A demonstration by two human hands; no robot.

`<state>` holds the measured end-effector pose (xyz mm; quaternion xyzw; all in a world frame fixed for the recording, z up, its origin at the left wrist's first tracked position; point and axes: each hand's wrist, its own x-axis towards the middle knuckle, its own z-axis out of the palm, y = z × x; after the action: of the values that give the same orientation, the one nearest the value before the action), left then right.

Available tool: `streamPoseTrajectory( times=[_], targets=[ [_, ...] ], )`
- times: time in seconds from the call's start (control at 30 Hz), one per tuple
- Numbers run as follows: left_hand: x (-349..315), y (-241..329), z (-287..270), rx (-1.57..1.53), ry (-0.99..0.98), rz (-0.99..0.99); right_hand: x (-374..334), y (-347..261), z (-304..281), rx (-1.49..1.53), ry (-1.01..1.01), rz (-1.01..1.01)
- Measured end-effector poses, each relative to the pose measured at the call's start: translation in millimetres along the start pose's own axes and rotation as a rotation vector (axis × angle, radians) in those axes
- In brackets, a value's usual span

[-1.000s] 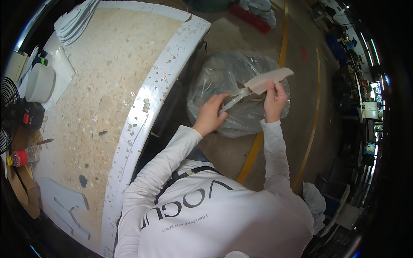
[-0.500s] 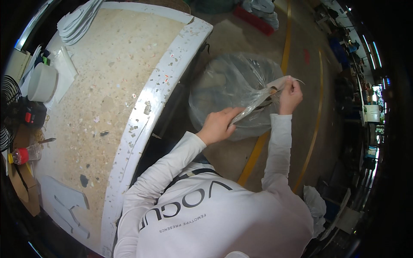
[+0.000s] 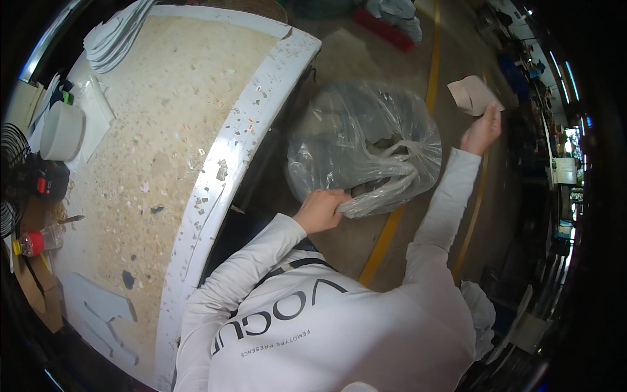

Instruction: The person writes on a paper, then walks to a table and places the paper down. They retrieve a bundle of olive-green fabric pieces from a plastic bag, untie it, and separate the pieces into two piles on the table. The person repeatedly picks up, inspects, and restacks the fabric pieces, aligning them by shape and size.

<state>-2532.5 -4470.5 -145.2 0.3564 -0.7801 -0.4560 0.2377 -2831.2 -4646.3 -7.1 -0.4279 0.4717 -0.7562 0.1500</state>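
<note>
A large clear plastic bag (image 3: 366, 140) stands beside the table, its mouth gathered into folds with a gap showing. My left hand (image 3: 322, 210) is closed on the near edge of the bag's rim. Out to the right and apart from the bag, my right hand (image 3: 482, 130) grips a thin pale pinkish-beige flat piece (image 3: 471, 95) by its edge. That piece has a curved outline with a slit or seam across it; its exact kind I cannot make out. What the bag holds is hard to see through the cloudy plastic.
The speckled worktable (image 3: 196, 98) fills the left side. On it are stacked white cut pieces (image 3: 114, 39), a white bowl (image 3: 62, 129), a red-banded bottle (image 3: 42, 240) and a grey flat template (image 3: 98, 307). Yellow lines (image 3: 382, 245) mark the floor; a red object (image 3: 383, 30) lies beyond.
My right hand has moved up and right, away from the bag, with the pale piece now clear of it. The bag's mouth has widened, and my left hand has shifted slightly down.
</note>
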Motion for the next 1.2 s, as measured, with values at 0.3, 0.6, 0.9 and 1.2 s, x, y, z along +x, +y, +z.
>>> streamPoseTrajectory(
  times=[0.3,0.6,0.9,1.2],
  targets=[
    [3,39,-27,-1.356,-0.592,-0.005,-122,3,-4,-0.236,-0.420,0.091],
    [-25,57,-89,-1.291,0.054,-0.030,-217,56,-90,-1.556,-1.758,0.288],
    [-38,60,-71,-1.391,0.054,-0.214,-229,56,-104,-1.551,-1.500,-0.144],
    [-42,56,-84,-1.371,0.119,-0.222,-191,47,-81,-1.287,-1.870,0.252]
  ],
)
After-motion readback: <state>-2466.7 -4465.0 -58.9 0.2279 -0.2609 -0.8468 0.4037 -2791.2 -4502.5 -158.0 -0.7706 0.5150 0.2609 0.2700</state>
